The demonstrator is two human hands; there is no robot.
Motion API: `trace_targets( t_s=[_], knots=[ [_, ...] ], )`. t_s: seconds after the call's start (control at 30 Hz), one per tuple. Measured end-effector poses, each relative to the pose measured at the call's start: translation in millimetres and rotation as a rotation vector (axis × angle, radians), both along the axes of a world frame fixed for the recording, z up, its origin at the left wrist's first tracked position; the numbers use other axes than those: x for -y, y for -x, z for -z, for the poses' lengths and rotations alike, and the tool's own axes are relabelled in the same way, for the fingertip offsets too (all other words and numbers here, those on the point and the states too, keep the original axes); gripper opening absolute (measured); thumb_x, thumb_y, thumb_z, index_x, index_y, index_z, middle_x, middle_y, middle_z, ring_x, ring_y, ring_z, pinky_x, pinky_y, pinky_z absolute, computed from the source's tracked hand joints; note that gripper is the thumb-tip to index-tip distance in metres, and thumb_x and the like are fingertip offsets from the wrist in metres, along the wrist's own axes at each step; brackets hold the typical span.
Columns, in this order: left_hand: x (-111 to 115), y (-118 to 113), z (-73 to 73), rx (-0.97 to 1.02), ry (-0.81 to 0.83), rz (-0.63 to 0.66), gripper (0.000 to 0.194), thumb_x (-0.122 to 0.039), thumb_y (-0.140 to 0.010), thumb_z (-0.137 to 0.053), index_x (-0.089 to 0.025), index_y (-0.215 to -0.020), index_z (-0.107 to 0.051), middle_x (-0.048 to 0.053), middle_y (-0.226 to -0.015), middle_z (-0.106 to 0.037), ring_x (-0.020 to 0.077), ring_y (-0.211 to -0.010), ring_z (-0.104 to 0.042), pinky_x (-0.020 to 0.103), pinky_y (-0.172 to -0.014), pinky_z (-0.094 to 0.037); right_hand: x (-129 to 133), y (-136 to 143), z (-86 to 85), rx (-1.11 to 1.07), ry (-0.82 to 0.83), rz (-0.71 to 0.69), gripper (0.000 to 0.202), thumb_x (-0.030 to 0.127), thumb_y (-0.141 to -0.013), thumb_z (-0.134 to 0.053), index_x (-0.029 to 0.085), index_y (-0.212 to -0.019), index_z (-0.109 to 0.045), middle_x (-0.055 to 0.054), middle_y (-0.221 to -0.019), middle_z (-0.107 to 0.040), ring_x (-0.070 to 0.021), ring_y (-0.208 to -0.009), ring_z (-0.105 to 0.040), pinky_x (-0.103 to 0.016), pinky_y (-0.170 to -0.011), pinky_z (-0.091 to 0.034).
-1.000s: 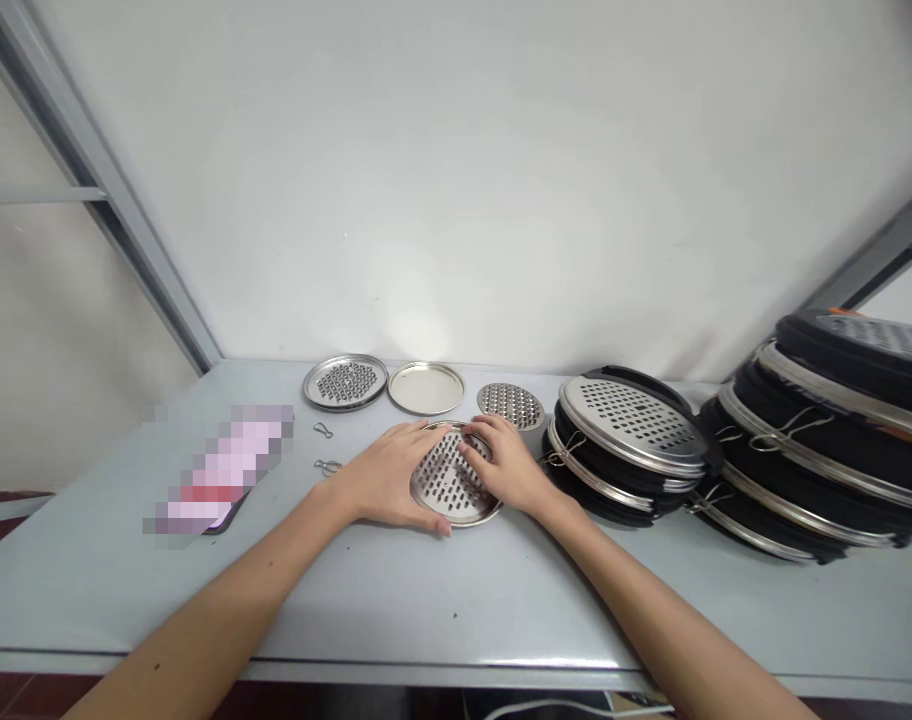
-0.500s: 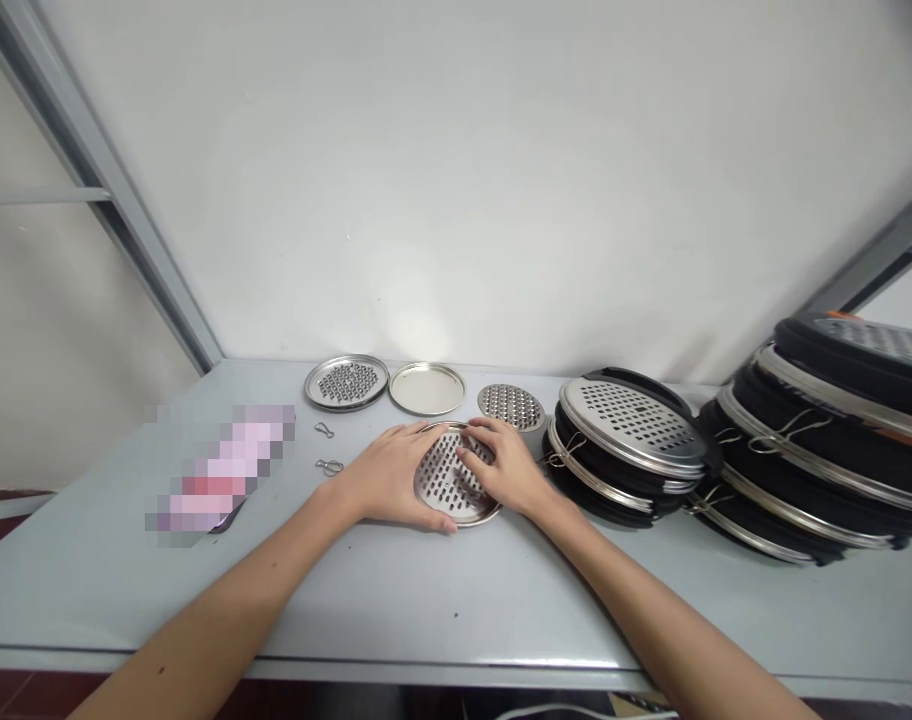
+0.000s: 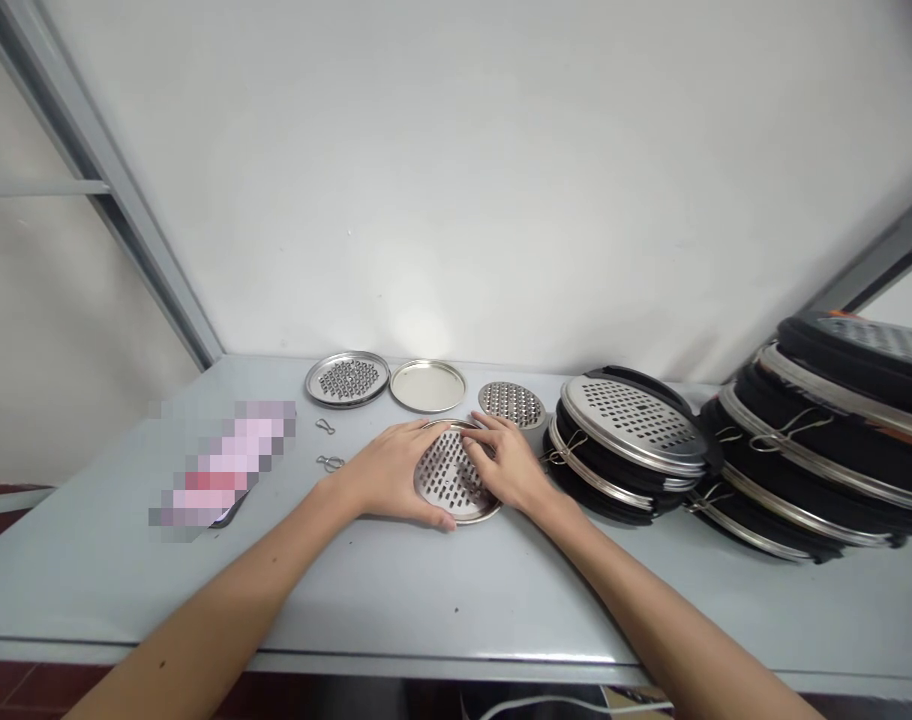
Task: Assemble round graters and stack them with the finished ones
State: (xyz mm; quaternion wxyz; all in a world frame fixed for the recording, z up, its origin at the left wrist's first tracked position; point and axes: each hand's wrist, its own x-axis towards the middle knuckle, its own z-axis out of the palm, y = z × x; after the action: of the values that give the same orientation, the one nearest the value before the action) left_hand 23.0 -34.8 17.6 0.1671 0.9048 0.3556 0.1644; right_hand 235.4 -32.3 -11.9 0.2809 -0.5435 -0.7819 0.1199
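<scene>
A round metal grater disc (image 3: 447, 472) with a raised rim and rows of holes lies flat on the grey table in front of me. Around its left edge curves my left hand (image 3: 388, 472), fingers at the far side and thumb at the near side, gripping the rim. My right hand (image 3: 512, 468) holds the upper right edge, its fingers bent over the rim and thumb on the perforated face. Left of my left hand lie two small wire clips, a nearer one (image 3: 331, 464) and a farther one (image 3: 325, 427).
Along the wall lie a rimmed grater disc (image 3: 347, 379), a plain round metal lid (image 3: 427, 387) and a flat grater disc (image 3: 511, 404). To the right stand a short stack of grater containers (image 3: 628, 425) and a taller stack (image 3: 838, 450). A blurred pinkish object (image 3: 227, 465) lies left.
My right fingers and thumb have shifted slightly on the disc's upper right edge. The left hand keeps its place, and the disc has hardly moved.
</scene>
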Motion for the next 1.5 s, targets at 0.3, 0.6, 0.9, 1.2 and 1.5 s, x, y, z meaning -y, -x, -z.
trace_targets(
  t_s=[0.3, 0.6, 0.9, 1.2, 1.5],
  knots=[
    [-1.2, 0.6, 0.7, 0.004, 0.010, -0.009, 0.108, -0.071, -0.052, -0.075, -0.022, -0.141, -0.037, 0.013, -0.143, -0.047, 0.0374, -0.132, -0.041, 0.048, -0.108, -0.035, 1.5, 0.2, 0.8, -0.007, 0.024, 0.007, 0.034, 0.032, -0.090, -0.047, 0.021, -0.110, -0.072, -0.011, -0.131, -0.060, -0.0278, -0.130, -0.044, -0.047, -0.107, -0.034],
    [-0.5, 0.3, 0.2, 0.003, 0.013, -0.010, 0.106, -0.070, -0.052, -0.076, -0.022, -0.140, -0.040, 0.013, -0.141, -0.049, 0.0381, -0.131, -0.042, 0.049, -0.106, -0.036, 0.0, -0.1, 2.6, -0.011, 0.038, 0.010, 0.034, 0.033, -0.090, -0.047, 0.021, -0.110, -0.073, -0.010, -0.131, -0.060, -0.0278, -0.132, -0.040, -0.047, -0.109, -0.030],
    [-1.2, 3.3, -0.9, -0.005, 0.031, 0.039, 0.106, -0.066, -0.058, -0.075, -0.024, -0.146, -0.032, 0.011, -0.147, -0.042, 0.0353, -0.134, -0.038, 0.049, -0.110, -0.031, -2.1, -1.8, 3.5, -0.051, 0.046, 0.027, 0.040, 0.037, -0.094, -0.040, 0.018, -0.105, -0.074, -0.013, -0.133, -0.058, -0.0267, -0.131, -0.042, -0.044, -0.109, -0.030],
    [-3.3, 8.6, 4.3, -0.013, 0.062, 0.046, 0.111, -0.066, -0.059, -0.074, -0.024, -0.149, -0.025, 0.010, -0.152, -0.035, 0.0352, -0.139, -0.031, 0.050, -0.113, -0.028, -2.5, -3.4, 4.1, -0.087, 0.002, 0.034, 0.048, 0.044, -0.097, -0.034, 0.017, -0.109, -0.072, -0.014, -0.129, -0.059, -0.0267, -0.126, -0.047, -0.042, -0.109, -0.032],
    [-3.5, 9.3, 4.5, -0.019, 0.046, 0.059, 0.109, -0.067, -0.060, -0.074, -0.023, -0.149, -0.027, 0.012, -0.151, -0.036, 0.0357, -0.139, -0.030, 0.050, -0.113, -0.028, -2.1, -4.9, 5.1, -0.085, -0.018, 0.032, 0.050, 0.045, -0.098, -0.032, 0.017, -0.107, -0.072, -0.013, -0.127, -0.059, -0.0259, -0.124, -0.048, -0.042, -0.108, -0.032]
  ],
)
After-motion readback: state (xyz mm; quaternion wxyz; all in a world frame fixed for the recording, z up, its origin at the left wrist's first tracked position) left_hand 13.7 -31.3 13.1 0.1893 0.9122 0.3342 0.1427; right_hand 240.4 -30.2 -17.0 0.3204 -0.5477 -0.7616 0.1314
